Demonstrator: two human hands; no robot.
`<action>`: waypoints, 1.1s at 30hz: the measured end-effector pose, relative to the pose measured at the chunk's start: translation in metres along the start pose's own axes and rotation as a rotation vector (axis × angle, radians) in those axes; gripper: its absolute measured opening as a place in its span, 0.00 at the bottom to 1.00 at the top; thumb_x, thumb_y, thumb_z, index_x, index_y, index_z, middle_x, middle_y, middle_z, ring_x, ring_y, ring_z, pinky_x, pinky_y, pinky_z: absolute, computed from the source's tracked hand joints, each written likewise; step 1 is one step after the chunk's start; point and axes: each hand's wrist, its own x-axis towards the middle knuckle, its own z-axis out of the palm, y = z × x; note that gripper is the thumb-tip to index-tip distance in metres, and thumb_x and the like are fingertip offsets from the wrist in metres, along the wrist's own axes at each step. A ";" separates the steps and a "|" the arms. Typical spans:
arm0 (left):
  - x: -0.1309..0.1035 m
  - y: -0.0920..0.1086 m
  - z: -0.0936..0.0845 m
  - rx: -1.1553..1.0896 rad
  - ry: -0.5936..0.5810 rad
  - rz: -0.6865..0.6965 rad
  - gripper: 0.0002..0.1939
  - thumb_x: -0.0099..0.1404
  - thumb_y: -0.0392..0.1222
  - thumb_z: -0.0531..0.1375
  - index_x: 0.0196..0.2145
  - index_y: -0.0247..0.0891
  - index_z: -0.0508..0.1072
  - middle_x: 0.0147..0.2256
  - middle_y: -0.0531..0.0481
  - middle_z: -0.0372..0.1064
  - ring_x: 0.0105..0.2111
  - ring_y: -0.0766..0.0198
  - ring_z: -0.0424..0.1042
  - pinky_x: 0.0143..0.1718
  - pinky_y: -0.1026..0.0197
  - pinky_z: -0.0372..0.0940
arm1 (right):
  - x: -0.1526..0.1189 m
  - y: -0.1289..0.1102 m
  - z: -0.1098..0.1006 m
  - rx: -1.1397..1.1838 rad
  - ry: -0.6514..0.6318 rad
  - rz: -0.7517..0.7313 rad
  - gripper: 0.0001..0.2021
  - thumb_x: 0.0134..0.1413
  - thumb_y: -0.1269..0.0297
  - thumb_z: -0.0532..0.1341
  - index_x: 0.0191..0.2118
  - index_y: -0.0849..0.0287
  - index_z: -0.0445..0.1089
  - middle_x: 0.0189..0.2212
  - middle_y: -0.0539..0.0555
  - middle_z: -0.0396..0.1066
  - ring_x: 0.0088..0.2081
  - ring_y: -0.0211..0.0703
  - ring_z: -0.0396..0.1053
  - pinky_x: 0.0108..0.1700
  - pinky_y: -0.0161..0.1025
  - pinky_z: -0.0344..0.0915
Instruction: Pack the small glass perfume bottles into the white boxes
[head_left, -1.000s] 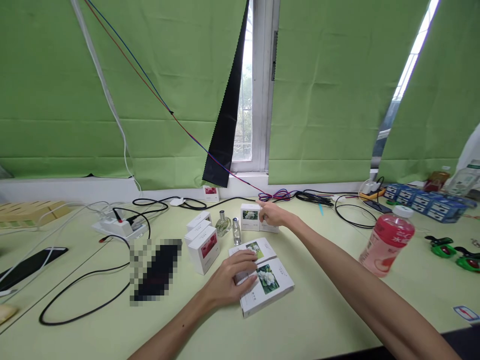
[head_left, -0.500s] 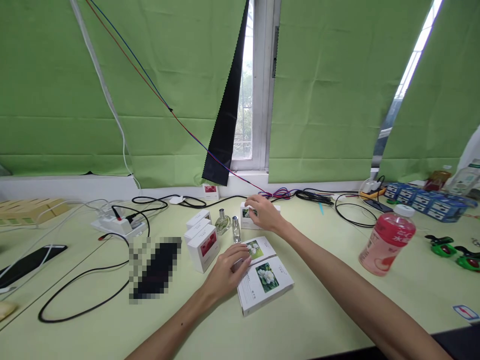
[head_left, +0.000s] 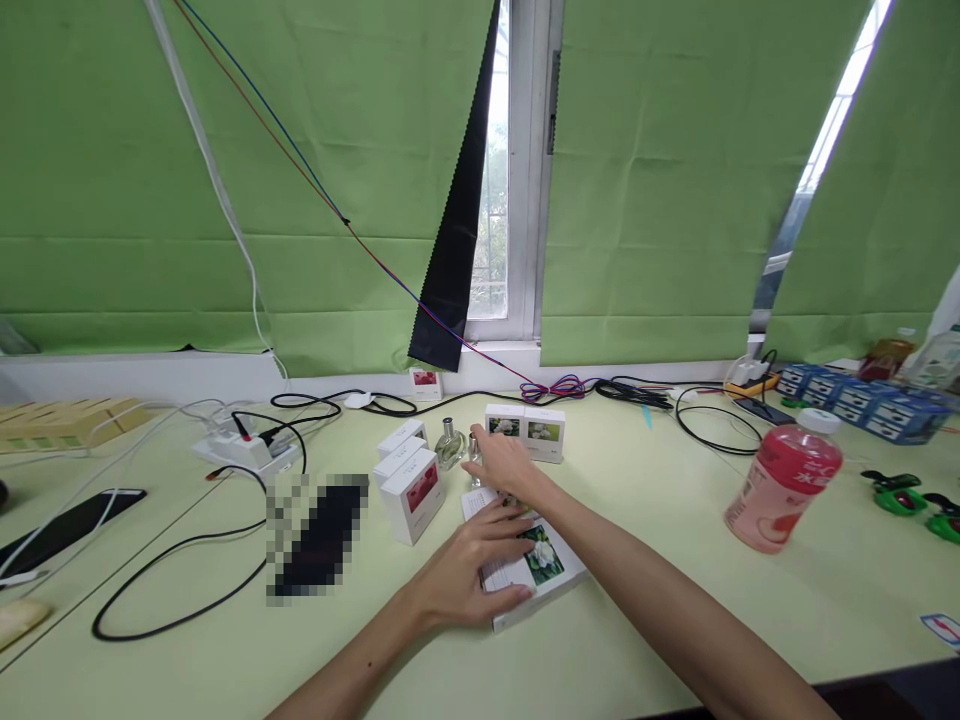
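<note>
My left hand (head_left: pixel 480 560) lies with fingers spread over a white box with a white-flower picture (head_left: pixel 545 555), flat on the table. A second flat white box (head_left: pixel 478 500) lies just beyond, mostly covered by both hands. My right hand (head_left: pixel 510 466) has thumb and forefinger around a slim glass perfume bottle (head_left: pixel 475 474), which stands upright; its contact is partly hidden. Left of it stands a rounder perfume bottle (head_left: pixel 450 450). Two white flower-picture boxes (head_left: pixel 545 436) stand upright behind my right hand. White boxes with red pictures (head_left: pixel 421 495) stand to the left.
A pink drink bottle (head_left: pixel 784 485) stands at right, with blue boxes (head_left: pixel 862 402) behind it. Black cables (head_left: pixel 630 392) run along the back. A power strip (head_left: pixel 244 450) and a phone (head_left: pixel 71 525) lie left; a pixelated dark patch (head_left: pixel 319 540) covers something nearer.
My right hand has come nearer and left, from the upright boxes to the slim bottle. My left hand has slid right and nearer, spreading over the flat box.
</note>
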 end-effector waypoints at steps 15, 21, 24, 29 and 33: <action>0.001 0.002 -0.007 -0.045 -0.050 -0.046 0.27 0.59 0.42 0.65 0.57 0.43 0.75 0.61 0.42 0.67 0.60 0.46 0.68 0.67 0.41 0.54 | -0.007 0.006 0.007 -0.013 0.045 -0.007 0.26 0.65 0.62 0.55 0.66 0.56 0.52 0.44 0.63 0.77 0.47 0.58 0.75 0.42 0.43 0.65; 0.002 0.000 -0.011 -0.053 -0.041 -0.043 0.27 0.60 0.40 0.65 0.58 0.45 0.74 0.61 0.44 0.67 0.61 0.47 0.67 0.69 0.42 0.49 | -0.007 0.003 0.008 0.002 0.049 0.022 0.28 0.64 0.64 0.56 0.68 0.56 0.51 0.43 0.62 0.77 0.47 0.56 0.74 0.42 0.41 0.64; 0.001 -0.002 -0.012 -0.048 -0.047 -0.045 0.27 0.61 0.41 0.65 0.59 0.46 0.73 0.62 0.45 0.66 0.62 0.47 0.65 0.70 0.41 0.46 | -0.005 0.004 0.009 0.026 0.050 0.031 0.29 0.64 0.65 0.55 0.68 0.58 0.50 0.42 0.62 0.77 0.46 0.56 0.73 0.43 0.41 0.64; 0.000 -0.003 -0.013 -0.036 -0.063 -0.071 0.28 0.62 0.41 0.64 0.60 0.46 0.71 0.63 0.44 0.64 0.64 0.47 0.63 0.70 0.40 0.47 | -0.004 0.007 0.007 0.164 0.163 0.042 0.30 0.66 0.65 0.54 0.70 0.62 0.47 0.43 0.63 0.74 0.47 0.54 0.71 0.47 0.41 0.64; -0.002 -0.007 -0.014 -0.009 -0.055 -0.089 0.25 0.65 0.41 0.62 0.60 0.46 0.72 0.62 0.44 0.65 0.63 0.48 0.64 0.69 0.40 0.49 | -0.009 0.007 0.001 0.316 0.278 0.024 0.30 0.64 0.65 0.55 0.69 0.63 0.49 0.44 0.61 0.73 0.45 0.51 0.71 0.49 0.42 0.64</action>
